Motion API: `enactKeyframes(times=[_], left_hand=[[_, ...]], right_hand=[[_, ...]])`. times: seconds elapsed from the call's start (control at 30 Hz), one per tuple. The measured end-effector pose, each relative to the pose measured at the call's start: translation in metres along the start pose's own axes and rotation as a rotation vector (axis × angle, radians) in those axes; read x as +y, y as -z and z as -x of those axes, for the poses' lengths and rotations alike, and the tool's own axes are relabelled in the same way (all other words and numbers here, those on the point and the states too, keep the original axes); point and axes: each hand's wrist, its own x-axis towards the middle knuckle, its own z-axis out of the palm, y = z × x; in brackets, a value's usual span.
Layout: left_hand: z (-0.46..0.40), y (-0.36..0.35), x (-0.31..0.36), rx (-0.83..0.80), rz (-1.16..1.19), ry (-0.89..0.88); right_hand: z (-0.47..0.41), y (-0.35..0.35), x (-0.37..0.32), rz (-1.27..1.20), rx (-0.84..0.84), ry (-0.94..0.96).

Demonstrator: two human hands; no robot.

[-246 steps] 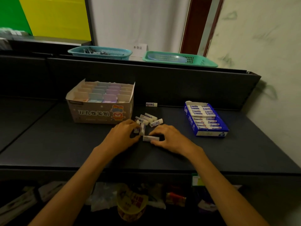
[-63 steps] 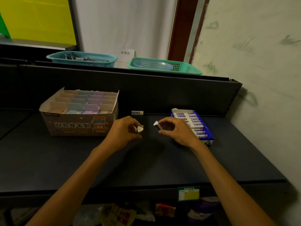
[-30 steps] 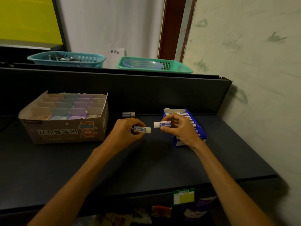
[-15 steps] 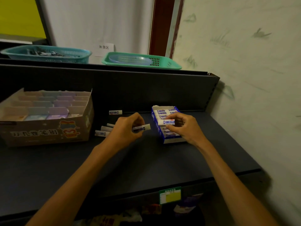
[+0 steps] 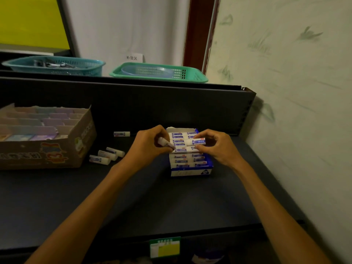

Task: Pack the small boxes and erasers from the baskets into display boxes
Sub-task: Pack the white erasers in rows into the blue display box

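White erasers pinched in both hands over the blue box [image 5: 190, 171].

Left hand [image 5: 147, 144] tilts its eraser [image 5: 165, 143] down toward a gap; right hand [image 5: 217, 146] holds another eraser [image 5: 196, 142] level above the rows — likely ready to slot in next. Spare erasers [image 5: 106, 156] lie left — beside the carton [image 5: 57, 149].

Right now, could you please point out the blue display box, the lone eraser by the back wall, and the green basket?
Blue display box [image 5: 191, 171]: head view, its front wall.
Lone eraser [image 5: 122, 133]: head view, middle of its wrapper.
Green basket [image 5: 194, 78]: head view, its near rim.
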Motion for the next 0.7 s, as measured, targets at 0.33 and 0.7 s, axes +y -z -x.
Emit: enactKeyframes(times=[0.33,0.7], left_hand=[[-0.009,-0.021,0.018,-0.076,-0.124,0.009],[-0.014,-0.034,0.021,-0.178,-0.277,-0.03]], right_hand=[[-0.008,0.009,0.02,0.082,-0.13,0.046],[-0.008,0.014,0.026,0.217,-0.17,0.06]])
